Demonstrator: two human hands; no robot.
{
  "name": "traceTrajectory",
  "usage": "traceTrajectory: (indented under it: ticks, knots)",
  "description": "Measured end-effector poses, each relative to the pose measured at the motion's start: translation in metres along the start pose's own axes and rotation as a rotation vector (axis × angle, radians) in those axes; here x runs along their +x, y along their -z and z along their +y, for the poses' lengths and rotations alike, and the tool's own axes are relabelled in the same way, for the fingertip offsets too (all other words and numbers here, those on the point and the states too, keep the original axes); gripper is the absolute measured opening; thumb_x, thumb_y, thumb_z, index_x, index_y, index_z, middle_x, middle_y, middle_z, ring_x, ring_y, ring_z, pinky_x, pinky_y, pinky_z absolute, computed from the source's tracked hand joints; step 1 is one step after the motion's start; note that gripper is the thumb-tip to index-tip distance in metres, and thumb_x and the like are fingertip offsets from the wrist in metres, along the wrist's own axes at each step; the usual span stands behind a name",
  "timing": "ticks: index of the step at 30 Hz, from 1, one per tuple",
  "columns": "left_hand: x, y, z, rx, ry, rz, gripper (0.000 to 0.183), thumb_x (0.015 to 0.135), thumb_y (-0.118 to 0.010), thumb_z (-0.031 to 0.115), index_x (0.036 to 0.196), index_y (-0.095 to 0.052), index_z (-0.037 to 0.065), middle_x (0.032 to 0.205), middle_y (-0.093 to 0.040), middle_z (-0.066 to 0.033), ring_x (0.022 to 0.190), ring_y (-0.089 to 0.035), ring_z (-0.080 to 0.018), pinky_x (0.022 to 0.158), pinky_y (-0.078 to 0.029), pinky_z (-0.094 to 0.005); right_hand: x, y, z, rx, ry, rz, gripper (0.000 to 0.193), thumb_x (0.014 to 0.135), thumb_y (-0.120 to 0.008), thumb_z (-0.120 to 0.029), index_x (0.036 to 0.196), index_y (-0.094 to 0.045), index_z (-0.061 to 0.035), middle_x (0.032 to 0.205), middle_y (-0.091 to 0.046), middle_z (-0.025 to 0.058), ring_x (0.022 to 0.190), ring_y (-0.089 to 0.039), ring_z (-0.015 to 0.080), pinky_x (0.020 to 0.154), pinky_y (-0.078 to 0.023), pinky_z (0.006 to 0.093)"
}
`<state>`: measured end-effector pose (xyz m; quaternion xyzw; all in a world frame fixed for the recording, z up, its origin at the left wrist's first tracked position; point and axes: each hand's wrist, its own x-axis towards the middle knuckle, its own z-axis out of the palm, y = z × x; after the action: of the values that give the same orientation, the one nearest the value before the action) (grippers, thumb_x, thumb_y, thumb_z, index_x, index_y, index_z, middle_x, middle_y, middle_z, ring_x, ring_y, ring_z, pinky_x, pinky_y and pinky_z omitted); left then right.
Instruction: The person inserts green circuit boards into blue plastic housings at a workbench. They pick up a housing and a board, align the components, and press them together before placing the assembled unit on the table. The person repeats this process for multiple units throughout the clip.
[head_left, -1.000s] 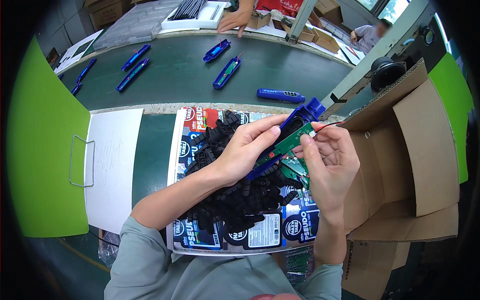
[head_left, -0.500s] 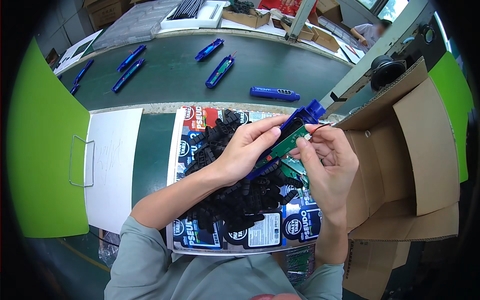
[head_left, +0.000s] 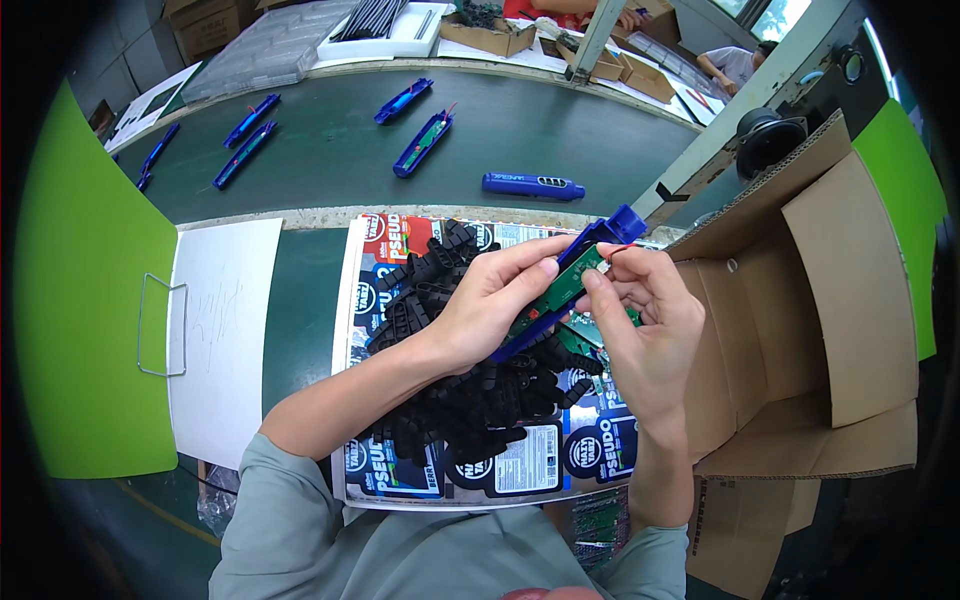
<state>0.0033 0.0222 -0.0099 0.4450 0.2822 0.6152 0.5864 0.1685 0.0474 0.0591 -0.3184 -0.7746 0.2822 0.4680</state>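
My left hand (head_left: pixel 492 303) is closed around a long blue plastic housing (head_left: pixel 624 226), tilted with its far end up to the right. A green circuit board (head_left: pixel 567 284) lies along the open side of that housing. With thumb and fingers my right hand (head_left: pixel 655 325) pinches the board's upper end, beside a white connector and a thin red wire. Below both hands spreads a pile of black plastic parts (head_left: pixel 445 405) on a printed sheet (head_left: pixel 600 455). More green boards (head_left: pixel 590 345) lie partly hidden under my right hand.
Across the far side runs a green belt (head_left: pixel 320 140) bearing several open blue housings (head_left: pixel 423 144) and one closed blue tube (head_left: pixel 533 186). An open cardboard box (head_left: pixel 770 340) stands at the right. A green panel (head_left: pixel 100 300) and white paper (head_left: pixel 222 340) are at the left.
The circuit board has moved down into the blue housing, and my right hand has shifted slightly left with it. The pieces on the belt appear a little farther left.
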Motion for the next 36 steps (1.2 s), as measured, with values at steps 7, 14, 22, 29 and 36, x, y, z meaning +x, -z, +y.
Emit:
traceTrajectory:
  ticks: [7,14,22,29,36]
  knots:
    - [-0.001,-0.003,-0.002,0.004,-0.025,0.044,0.042,0.11,-0.051,0.02,0.147,-0.053,0.001,0.126,-0.068,-0.0096,0.108,-0.066,-0.0134,0.093,-0.056,-0.0303,0.0,-0.01,0.011,-0.358,0.222,0.175,0.032,0.08,-0.08,0.003,0.111,-0.071,-0.0002,0.1,-0.054,0.0081,0.073,-0.054,0.0137,0.064,-0.048,0.0286]
    - [-0.006,-0.01,0.002,0.079,-0.091,-0.009,0.045,0.106,-0.054,0.006,0.15,-0.047,-0.002,0.133,-0.063,-0.0112,0.113,-0.063,-0.0137,0.096,-0.055,-0.0307,-0.004,-0.02,0.019,-0.156,0.029,0.267,0.049,0.081,-0.078,0.004,0.124,-0.055,0.0003,0.1,-0.052,0.0069,0.076,-0.054,0.0115,0.066,-0.046,0.0276]
    - [-0.004,-0.011,-0.005,0.166,-0.12,0.036,0.047,0.106,-0.054,0.003,0.151,-0.044,-0.004,0.13,-0.063,-0.0114,0.107,-0.064,-0.0136,0.092,-0.055,-0.0311,0.001,-0.021,0.031,0.219,-0.214,0.169,0.049,0.09,-0.074,0.001,0.132,-0.051,0.0068,0.105,-0.068,0.0084,0.082,-0.062,0.0065,0.065,-0.046,0.0212]
    - [0.006,0.015,0.027,0.262,-0.204,0.221,0.047,0.104,-0.055,0.004,0.15,-0.044,-0.004,0.122,-0.066,-0.0131,0.091,-0.066,-0.0142,0.08,-0.056,-0.0299,-0.016,-0.018,0.058,0.084,-0.132,0.051,0.031,0.094,-0.074,-0.008,0.121,-0.063,0.0034,0.094,-0.068,0.0082,0.079,-0.064,0.0129,0.069,-0.05,0.0273]
    - [0.015,0.049,0.056,0.232,-0.258,0.408,0.043,0.105,-0.056,0.007,0.146,-0.05,-0.002,0.121,-0.069,-0.0139,0.09,-0.067,-0.0141,0.08,-0.057,-0.0288,-0.035,-0.038,0.07,-0.306,0.117,-0.287,0.022,0.088,-0.072,-0.006,0.109,-0.072,-0.0005,0.098,-0.068,0.0131,0.097,-0.064,0.0331,0.087,-0.05,0.0441]
